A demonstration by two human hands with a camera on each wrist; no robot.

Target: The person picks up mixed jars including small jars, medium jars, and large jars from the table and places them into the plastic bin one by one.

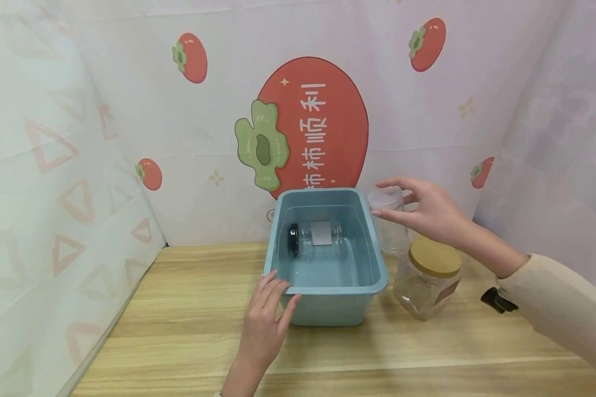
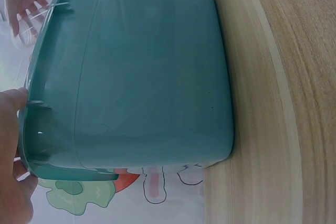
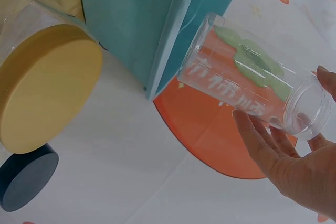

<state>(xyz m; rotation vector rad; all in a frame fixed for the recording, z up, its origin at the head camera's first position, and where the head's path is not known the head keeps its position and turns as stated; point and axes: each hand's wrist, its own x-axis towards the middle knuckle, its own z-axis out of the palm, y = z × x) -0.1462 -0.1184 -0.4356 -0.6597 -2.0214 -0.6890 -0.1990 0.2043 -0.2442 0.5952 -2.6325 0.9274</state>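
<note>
A blue plastic bin [image 1: 328, 309] stands on the wooden table. At its front left corner, my left hand [image 1: 265, 320] grips the rim, the fingers lying over the edge. My right hand [image 1: 427, 209] holds a clear cylindrical jar [image 3: 241, 72] with a translucent lid [image 1: 384, 197] between thumb and fingers, by the bin's right rim. In the right wrist view this jar is tilted and looks empty. Inside the bin, a clear jar with a black lid [image 1: 294, 238] and a white label [image 1: 321, 232] lies on its side.
Right of the bin stands a clear jar with a yellow lid [image 1: 434, 257]. A dark round lid [image 3: 29, 177] shows beside it in the right wrist view. Behind the bin hangs a white curtain [image 1: 218, 138] with persimmon prints.
</note>
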